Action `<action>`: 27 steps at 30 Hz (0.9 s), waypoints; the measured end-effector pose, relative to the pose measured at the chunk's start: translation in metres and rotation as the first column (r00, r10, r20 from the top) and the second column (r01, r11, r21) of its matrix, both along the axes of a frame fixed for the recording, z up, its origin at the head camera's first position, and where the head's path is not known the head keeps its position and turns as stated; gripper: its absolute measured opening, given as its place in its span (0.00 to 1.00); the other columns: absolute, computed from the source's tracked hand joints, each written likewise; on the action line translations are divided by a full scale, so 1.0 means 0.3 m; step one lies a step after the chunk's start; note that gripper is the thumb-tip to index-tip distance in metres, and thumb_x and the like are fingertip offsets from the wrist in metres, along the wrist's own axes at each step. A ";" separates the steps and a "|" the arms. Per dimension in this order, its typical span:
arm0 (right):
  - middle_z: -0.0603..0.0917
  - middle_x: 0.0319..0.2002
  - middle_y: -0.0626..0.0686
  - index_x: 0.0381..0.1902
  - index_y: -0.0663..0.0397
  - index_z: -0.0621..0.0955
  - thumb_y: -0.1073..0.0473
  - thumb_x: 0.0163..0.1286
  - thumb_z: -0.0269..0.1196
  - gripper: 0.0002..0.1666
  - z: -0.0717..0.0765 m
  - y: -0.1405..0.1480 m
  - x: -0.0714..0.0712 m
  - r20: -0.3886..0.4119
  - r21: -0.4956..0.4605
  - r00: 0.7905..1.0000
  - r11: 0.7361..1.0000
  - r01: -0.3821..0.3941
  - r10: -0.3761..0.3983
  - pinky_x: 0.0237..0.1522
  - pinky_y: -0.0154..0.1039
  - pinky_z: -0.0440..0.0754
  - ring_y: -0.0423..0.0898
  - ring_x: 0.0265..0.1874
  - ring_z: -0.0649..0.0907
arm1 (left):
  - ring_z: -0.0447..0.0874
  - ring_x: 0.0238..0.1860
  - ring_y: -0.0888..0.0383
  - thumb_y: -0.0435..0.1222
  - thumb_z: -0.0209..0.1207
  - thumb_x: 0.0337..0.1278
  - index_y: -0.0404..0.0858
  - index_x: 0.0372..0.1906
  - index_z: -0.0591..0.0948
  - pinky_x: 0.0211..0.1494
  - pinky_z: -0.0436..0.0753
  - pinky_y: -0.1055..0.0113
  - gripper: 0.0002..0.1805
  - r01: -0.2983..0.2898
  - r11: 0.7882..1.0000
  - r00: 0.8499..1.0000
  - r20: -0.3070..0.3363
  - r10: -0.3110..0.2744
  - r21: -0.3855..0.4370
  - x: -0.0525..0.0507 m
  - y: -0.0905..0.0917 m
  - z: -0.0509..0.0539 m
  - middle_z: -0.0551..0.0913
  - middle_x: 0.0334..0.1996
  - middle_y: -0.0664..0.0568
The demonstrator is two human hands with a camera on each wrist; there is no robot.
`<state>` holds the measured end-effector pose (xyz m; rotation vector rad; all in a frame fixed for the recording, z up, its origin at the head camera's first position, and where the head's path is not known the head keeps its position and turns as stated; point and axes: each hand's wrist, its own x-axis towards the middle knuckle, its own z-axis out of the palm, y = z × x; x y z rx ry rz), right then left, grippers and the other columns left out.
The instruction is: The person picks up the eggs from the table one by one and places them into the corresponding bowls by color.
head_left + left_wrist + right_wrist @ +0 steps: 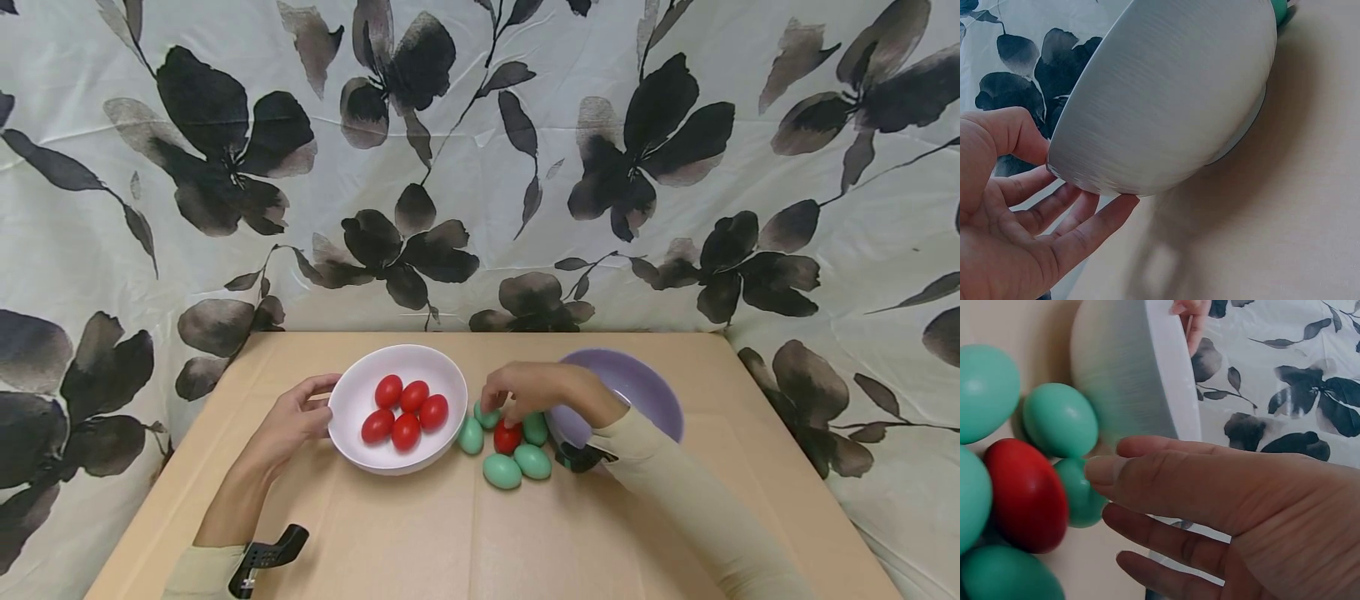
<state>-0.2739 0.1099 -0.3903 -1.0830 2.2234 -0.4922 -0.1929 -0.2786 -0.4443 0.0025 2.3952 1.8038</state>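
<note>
The left hand point(303, 412) is pinching the white bowl point(397, 464) between thumb and fingers – apparently steadying it – while the right hand point(540, 386) is hovering, fingers parted, gripping nothing, beside a red egg point(507, 438) lying among green eggs point(502, 472).

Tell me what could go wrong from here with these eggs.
The right hand, close to the loose green eggs, might set one rolling. The loose red egg lies among them, so picking it up could push them about. The left hand holds the white bowl at its rim; a pull could tip it and jostle the red eggs inside.
</note>
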 end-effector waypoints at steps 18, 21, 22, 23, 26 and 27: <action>0.83 0.44 0.51 0.48 0.54 0.87 0.70 0.60 0.71 0.17 -0.056 0.020 0.030 -0.111 0.006 0.989 0.995 -0.099 0.099 0.58 0.40 0.80 0.48 0.50 0.85 | 0.82 0.57 0.46 0.24 0.51 0.61 0.32 0.73 0.65 0.45 0.88 0.58 0.33 0.001 1.000 1.000 0.001 -0.001 0.000 -0.005 0.001 0.002 0.68 0.69 0.30; 0.82 0.44 0.50 0.47 0.52 0.88 0.70 0.60 0.71 0.17 -0.061 0.024 0.033 -0.139 0.012 0.985 0.995 -0.098 0.099 0.55 0.39 0.81 0.49 0.49 0.84 | 0.82 0.56 0.48 0.24 0.51 0.61 0.32 0.73 0.65 0.44 0.88 0.59 0.33 -0.001 1.000 1.000 -0.001 0.001 0.001 -0.005 0.000 0.002 0.68 0.69 0.31; 0.81 0.44 0.50 0.47 0.51 0.88 0.70 0.60 0.71 0.17 -0.062 0.024 0.036 -0.145 0.018 0.985 0.996 -0.092 0.093 0.54 0.38 0.81 0.49 0.49 0.84 | 0.82 0.56 0.48 0.24 0.51 0.61 0.32 0.73 0.66 0.44 0.88 0.59 0.33 -0.001 1.000 1.000 -0.001 0.001 0.001 -0.005 0.000 0.002 0.68 0.69 0.31; 0.81 0.44 0.50 0.47 0.50 0.88 0.69 0.60 0.71 0.17 -0.063 0.025 0.039 -0.150 0.023 0.985 0.996 -0.084 0.086 0.52 0.38 0.81 0.50 0.48 0.83 | 0.82 0.56 0.47 0.24 0.51 0.61 0.32 0.73 0.65 0.44 0.88 0.59 0.33 -0.001 1.000 1.000 -0.001 0.001 -0.001 -0.005 0.000 0.002 0.68 0.69 0.31; 0.79 0.44 0.49 0.45 0.46 0.89 0.70 0.60 0.71 0.18 -0.068 0.026 0.048 -0.161 0.038 0.985 0.998 -0.056 0.062 0.48 0.35 0.80 0.50 0.47 0.81 | 0.81 0.57 0.46 0.24 0.51 0.62 0.32 0.73 0.65 0.45 0.88 0.59 0.33 0.000 1.000 1.000 0.000 0.000 -0.004 -0.004 0.000 0.002 0.68 0.70 0.31; 0.78 0.44 0.48 0.45 0.45 0.89 0.70 0.60 0.72 0.18 -0.069 0.027 0.051 -0.168 0.044 0.984 0.998 -0.048 0.055 0.46 0.34 0.80 0.50 0.47 0.80 | 0.81 0.57 0.46 0.25 0.51 0.62 0.32 0.73 0.65 0.45 0.88 0.59 0.33 0.000 1.000 1.000 0.000 0.000 -0.004 -0.004 0.000 0.002 0.68 0.70 0.31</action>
